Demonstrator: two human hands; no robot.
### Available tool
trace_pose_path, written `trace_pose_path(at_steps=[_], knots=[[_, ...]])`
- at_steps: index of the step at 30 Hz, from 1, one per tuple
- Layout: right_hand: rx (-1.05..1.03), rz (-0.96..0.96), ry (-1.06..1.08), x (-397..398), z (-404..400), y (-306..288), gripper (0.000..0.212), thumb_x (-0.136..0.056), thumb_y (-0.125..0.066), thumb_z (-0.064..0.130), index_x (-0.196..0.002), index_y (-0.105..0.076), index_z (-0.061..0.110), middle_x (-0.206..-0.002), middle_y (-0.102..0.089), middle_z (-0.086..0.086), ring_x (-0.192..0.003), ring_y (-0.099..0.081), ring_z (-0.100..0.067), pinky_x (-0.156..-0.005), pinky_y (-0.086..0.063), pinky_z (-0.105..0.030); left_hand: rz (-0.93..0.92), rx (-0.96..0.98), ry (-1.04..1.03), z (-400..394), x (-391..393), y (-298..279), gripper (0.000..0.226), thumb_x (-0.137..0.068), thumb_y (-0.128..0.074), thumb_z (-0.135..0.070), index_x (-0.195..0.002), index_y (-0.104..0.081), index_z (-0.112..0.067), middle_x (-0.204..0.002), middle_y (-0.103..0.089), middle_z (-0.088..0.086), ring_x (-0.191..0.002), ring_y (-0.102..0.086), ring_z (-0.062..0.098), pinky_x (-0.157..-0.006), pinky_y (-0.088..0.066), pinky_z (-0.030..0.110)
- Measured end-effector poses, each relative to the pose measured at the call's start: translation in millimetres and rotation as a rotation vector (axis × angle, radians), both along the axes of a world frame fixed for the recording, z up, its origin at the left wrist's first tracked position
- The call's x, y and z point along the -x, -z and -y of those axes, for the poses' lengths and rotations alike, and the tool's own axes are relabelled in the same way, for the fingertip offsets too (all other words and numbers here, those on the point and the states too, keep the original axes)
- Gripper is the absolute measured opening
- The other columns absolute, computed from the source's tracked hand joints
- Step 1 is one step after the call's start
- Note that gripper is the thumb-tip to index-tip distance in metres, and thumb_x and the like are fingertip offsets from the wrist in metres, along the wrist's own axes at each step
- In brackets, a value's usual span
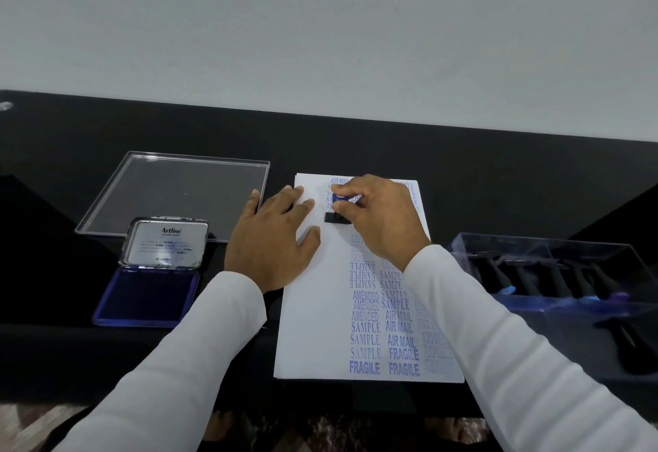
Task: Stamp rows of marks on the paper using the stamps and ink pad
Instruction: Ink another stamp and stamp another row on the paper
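Observation:
A white sheet of paper [313, 312] lies on the black table, covered in columns of blue marks such as SAMPLE, AIR MAIL, AMENDED and FRAGILE. My right hand [381, 216] grips a stamp [337, 210] with a blue top and black base, its base down on the paper's upper part. My left hand [274, 237] lies flat with spread fingers on the paper's left edge. The open blue ink pad [147, 295] sits to the left, its lid upright.
A clear plastic lid [178, 195] lies behind the ink pad. At the right stands a clear box [555, 273] holding several black stamps with blue tops. A pale wall rises behind the table's far edge.

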State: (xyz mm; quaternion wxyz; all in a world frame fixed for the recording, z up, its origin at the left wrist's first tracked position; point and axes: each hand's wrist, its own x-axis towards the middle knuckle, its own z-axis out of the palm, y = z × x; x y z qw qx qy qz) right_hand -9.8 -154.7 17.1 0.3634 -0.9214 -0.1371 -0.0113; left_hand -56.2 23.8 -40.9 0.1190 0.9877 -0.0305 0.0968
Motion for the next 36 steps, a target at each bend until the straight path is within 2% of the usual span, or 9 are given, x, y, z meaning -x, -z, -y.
trace_pose_path(at_steps=[7,13,17,24,30,33,36], knots=[[-0.009,-0.012,-0.011,-1.4,0.7,-0.7,0.023,-0.087,-0.075,0.032,-0.108,-0.075,0.024,-0.113,-0.069,0.008,-0.086,-0.065,-0.01,-0.088,-0.056,-0.026,-0.006,-0.004,0.002,-0.5,-0.9,1.0,0.064,-0.094,-0.033,-0.061,-0.144,-0.053,-0.026,-0.156,-0.044,-0.003,-0.145,-0.039,0.021,-0.124,-0.014,0.052],[-0.01,0.005,0.003,-0.9,0.1,0.8,0.025,-0.09,-0.071,0.031,-0.114,-0.074,0.024,-0.12,-0.068,0.007,-0.091,-0.062,-0.008,-0.09,-0.051,-0.022,0.008,0.008,0.001,0.1,-0.3,0.5,0.061,-0.095,-0.036,-0.058,-0.142,-0.056,-0.025,-0.154,-0.046,-0.002,-0.144,-0.041,0.021,-0.123,-0.017,0.053],[0.003,0.009,0.006,0.3,-0.1,0.0,0.027,-0.092,-0.069,0.031,-0.118,-0.072,0.024,-0.125,-0.067,0.006,-0.099,-0.064,-0.011,-0.096,-0.051,-0.026,0.011,0.013,0.001,0.0,0.2,-0.4,0.061,-0.094,-0.036,-0.059,-0.142,-0.056,-0.025,-0.154,-0.046,-0.002,-0.144,-0.041,0.021,-0.123,-0.018,0.054],[-0.007,-0.006,-0.004,1.8,0.4,-1.7,0.023,-0.087,-0.075,0.031,-0.108,-0.075,0.024,-0.114,-0.069,0.008,-0.084,-0.064,-0.008,-0.089,-0.055,-0.024,0.005,0.005,-0.001,-0.2,-0.8,0.9,0.063,-0.094,-0.035,-0.06,-0.142,-0.055,-0.026,-0.154,-0.046,-0.002,-0.144,-0.041,0.022,-0.123,-0.018,0.053],[-0.009,-0.011,-0.001,0.8,-0.9,-2.1,0.023,-0.087,-0.075,0.03,-0.109,-0.075,0.023,-0.114,-0.07,0.007,-0.087,-0.065,-0.01,-0.09,-0.056,-0.027,0.003,0.0,0.0,-0.3,-0.9,1.4,0.063,-0.095,-0.034,-0.061,-0.143,-0.055,-0.026,-0.154,-0.046,-0.002,-0.144,-0.041,0.022,-0.123,-0.018,0.054],[0.01,-0.007,-0.004,0.5,-2.4,-3.2,0.024,-0.089,-0.073,0.029,-0.111,-0.074,0.022,-0.116,-0.07,0.006,-0.092,-0.065,-0.011,-0.093,-0.054,-0.026,0.014,0.002,0.0,-0.5,-0.5,1.7,0.062,-0.095,-0.035,-0.06,-0.142,-0.056,-0.025,-0.154,-0.047,-0.002,-0.143,-0.042,0.022,-0.123,-0.018,0.053],[0.014,-0.006,0.002,0.9,-2.8,-3.8,0.023,-0.09,-0.072,0.029,-0.112,-0.074,0.021,-0.116,-0.07,0.006,-0.089,-0.062,-0.009,-0.09,-0.05,-0.02,0.013,0.0,-0.003,-0.6,-0.3,1.7,0.061,-0.095,-0.035,-0.059,-0.142,-0.056,-0.026,-0.154,-0.046,-0.002,-0.144,-0.041,0.021,-0.123,-0.018,0.054]])
